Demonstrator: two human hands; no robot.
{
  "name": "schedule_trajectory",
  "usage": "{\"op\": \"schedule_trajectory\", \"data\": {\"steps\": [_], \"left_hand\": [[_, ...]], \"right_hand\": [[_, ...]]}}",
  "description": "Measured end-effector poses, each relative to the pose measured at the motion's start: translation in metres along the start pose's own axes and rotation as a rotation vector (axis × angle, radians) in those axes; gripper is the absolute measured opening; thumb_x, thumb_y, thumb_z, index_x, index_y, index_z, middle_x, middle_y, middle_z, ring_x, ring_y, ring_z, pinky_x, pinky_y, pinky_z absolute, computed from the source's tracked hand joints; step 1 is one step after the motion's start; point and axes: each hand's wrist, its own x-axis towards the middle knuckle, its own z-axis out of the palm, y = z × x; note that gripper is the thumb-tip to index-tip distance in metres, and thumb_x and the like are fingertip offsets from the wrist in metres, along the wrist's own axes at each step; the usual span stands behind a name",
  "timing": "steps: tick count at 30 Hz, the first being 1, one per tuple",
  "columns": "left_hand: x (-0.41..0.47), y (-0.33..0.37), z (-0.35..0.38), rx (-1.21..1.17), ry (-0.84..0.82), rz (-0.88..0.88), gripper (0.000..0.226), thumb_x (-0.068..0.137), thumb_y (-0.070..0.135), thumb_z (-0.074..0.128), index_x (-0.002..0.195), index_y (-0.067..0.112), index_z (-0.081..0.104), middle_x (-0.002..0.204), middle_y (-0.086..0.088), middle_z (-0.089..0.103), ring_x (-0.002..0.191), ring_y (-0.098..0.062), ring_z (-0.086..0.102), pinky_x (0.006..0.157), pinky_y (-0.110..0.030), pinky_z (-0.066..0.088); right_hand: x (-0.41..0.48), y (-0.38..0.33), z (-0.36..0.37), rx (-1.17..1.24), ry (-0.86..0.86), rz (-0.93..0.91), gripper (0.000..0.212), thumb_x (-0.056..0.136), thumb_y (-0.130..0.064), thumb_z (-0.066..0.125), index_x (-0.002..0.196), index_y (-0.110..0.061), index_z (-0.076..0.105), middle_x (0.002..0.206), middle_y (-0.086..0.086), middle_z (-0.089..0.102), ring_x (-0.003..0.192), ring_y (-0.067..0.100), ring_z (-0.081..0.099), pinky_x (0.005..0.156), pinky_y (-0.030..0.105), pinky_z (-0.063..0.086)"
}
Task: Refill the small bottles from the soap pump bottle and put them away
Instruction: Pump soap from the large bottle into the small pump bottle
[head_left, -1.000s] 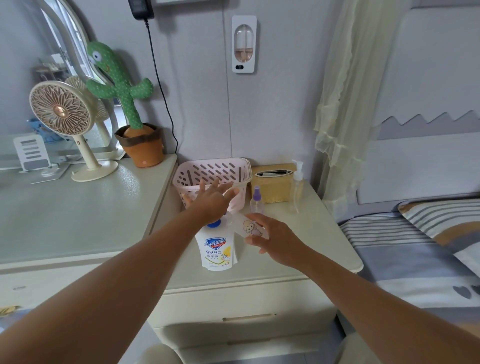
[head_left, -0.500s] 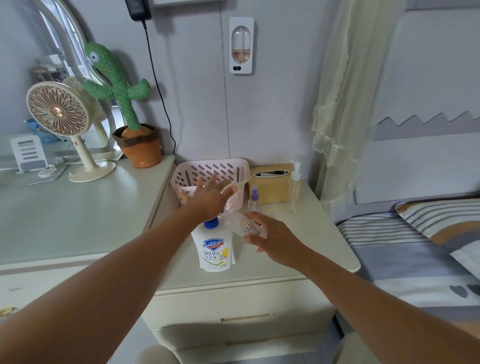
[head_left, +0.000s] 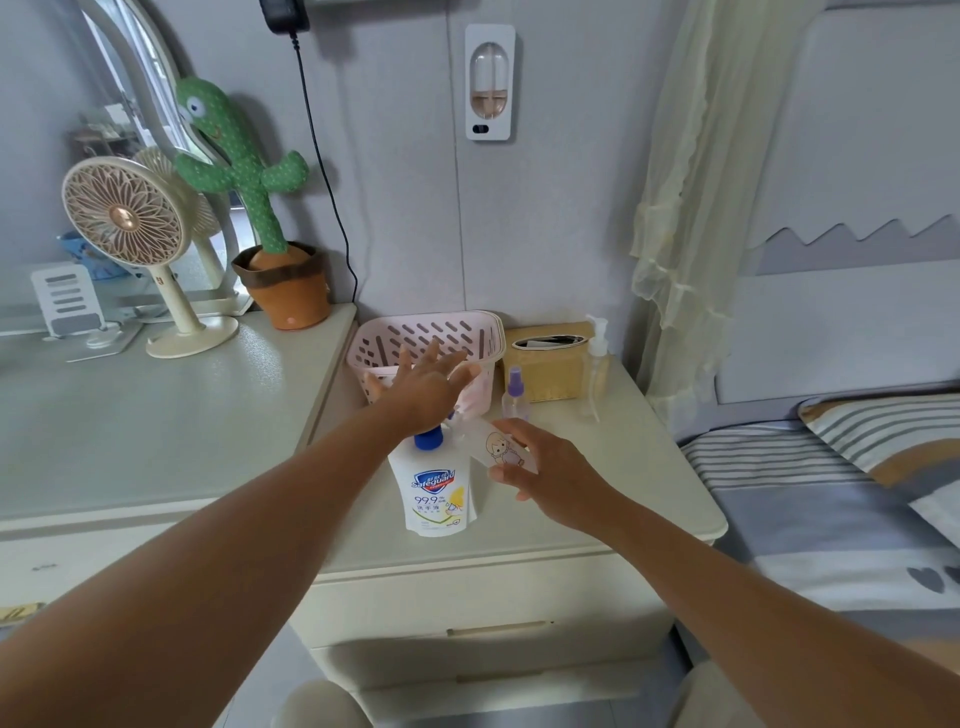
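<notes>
A white soap pump bottle (head_left: 435, 488) with a blue collar stands on the nightstand (head_left: 613, 467). My left hand (head_left: 423, 387) lies flat on its pump head, fingers spread. My right hand (head_left: 540, 465) grips a small clear bottle (head_left: 491, 441) with a cartoon figure, tilted with its mouth toward the pump spout. A small spray bottle with a purple top (head_left: 515, 395) and a clear pump bottle (head_left: 596, 358) stand behind, near the wall.
A pink slotted basket (head_left: 431, 332) sits at the back of the nightstand beside a tan tissue box (head_left: 550, 364). To the left, a higher desk holds a fan (head_left: 130, 228) and a plush cactus (head_left: 249, 182). A bed (head_left: 831, 493) lies right.
My left hand stays on the pump head, and my right hand keeps the small bottle at the spout. Only the view has shifted slightly.
</notes>
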Motion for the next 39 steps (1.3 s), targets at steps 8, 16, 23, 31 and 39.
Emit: {"op": "schedule_trajectory", "data": {"steps": [8, 16, 23, 31, 39], "left_hand": [[-0.004, 0.003, 0.001, -0.028, -0.019, -0.022, 0.065, 0.096, 0.057, 0.006, 0.15, 0.025, 0.021, 0.159, 0.001, 0.007, 0.146, -0.021, -0.008, 0.113, -0.048, -0.015], [-0.011, 0.011, -0.002, -0.026, -0.041, -0.039, 0.049, 0.104, 0.038, 0.012, 0.15, 0.023, 0.02, 0.16, 0.001, 0.007, 0.146, -0.02, -0.007, 0.11, -0.046, -0.013], [-0.019, 0.016, -0.008, -0.041, -0.019, -0.009, 0.05, 0.104, 0.037, 0.015, 0.15, 0.019, 0.022, 0.159, -0.002, 0.009, 0.146, -0.019, -0.007, 0.107, -0.037, -0.013], [-0.01, 0.007, 0.002, -0.007, -0.043, -0.047, 0.049, 0.103, 0.04, 0.014, 0.15, 0.026, 0.022, 0.158, 0.004, 0.005, 0.146, -0.023, -0.005, 0.112, -0.051, -0.013], [-0.009, 0.007, -0.003, -0.073, 0.008, 0.001, 0.051, 0.104, 0.039, 0.013, 0.149, 0.017, 0.025, 0.158, -0.004, 0.018, 0.147, -0.017, -0.002, 0.114, -0.039, -0.014]], "right_hand": [[0.003, 0.007, 0.003, 0.043, 0.005, 0.013, 0.048, 0.088, -0.023, 0.063, 0.133, -0.029, 0.046, 0.118, -0.008, 0.052, 0.088, 0.007, 0.056, 0.057, 0.012, 0.05], [0.001, 0.003, 0.004, 0.011, -0.004, 0.014, 0.049, 0.09, -0.024, 0.06, 0.135, -0.028, 0.043, 0.115, -0.012, 0.047, 0.098, 0.008, 0.052, 0.06, 0.012, 0.052], [0.0, 0.001, 0.004, 0.009, 0.008, -0.006, 0.049, 0.09, -0.024, 0.061, 0.135, -0.027, 0.043, 0.115, -0.012, 0.047, 0.1, 0.009, 0.052, 0.06, 0.011, 0.051], [0.002, 0.008, 0.007, -0.033, 0.009, 0.006, 0.049, 0.09, -0.026, 0.061, 0.135, -0.029, 0.043, 0.124, -0.005, 0.052, 0.101, 0.009, 0.052, 0.065, 0.013, 0.05], [0.003, 0.005, 0.004, -0.031, 0.021, -0.006, 0.052, 0.089, -0.028, 0.061, 0.137, -0.027, 0.041, 0.132, -0.001, 0.052, 0.11, 0.012, 0.052, 0.083, 0.029, 0.054]]}}
